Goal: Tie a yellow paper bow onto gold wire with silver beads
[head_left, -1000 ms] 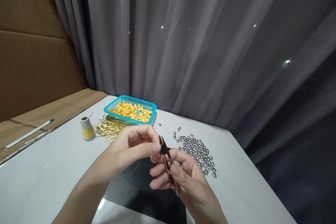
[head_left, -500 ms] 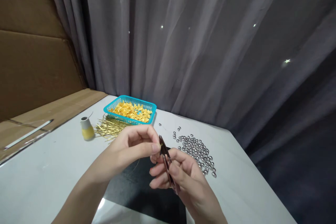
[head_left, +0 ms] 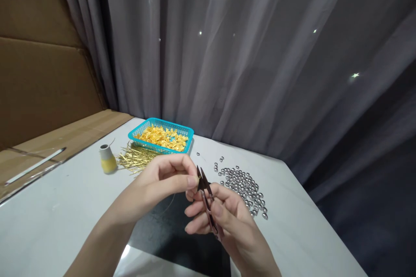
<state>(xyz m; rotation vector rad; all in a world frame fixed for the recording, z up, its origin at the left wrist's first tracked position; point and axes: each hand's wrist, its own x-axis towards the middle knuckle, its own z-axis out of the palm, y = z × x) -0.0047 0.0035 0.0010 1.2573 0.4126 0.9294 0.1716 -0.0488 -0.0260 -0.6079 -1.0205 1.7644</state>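
My left hand (head_left: 159,181) is pinched shut between thumb and fingers on a thin thread or wire (head_left: 169,204), whose fine end hangs below the hand. My right hand (head_left: 224,212) grips small dark thread snips (head_left: 205,199) by the handles. Their pointed blades stand open in a narrow V right beside my left fingertips. The pinched end is too fine to follow between the blades. A loose heap of silver beads (head_left: 242,186) lies just beyond my right hand.
A turquoise plastic basket (head_left: 162,122) of yellow-gold folded pieces stands at the far edge of the white table (head_left: 65,220). Gold tinsel strands (head_left: 134,159) lie against it, beside a yellow thread spool (head_left: 108,160). A black mat (head_left: 182,242) lies under my hands. Grey curtains (head_left: 260,73) hang behind.
The snip blades have spread from nearly closed into a wider V. My hands have barely moved, and the beads, basket and spool stay where they were.
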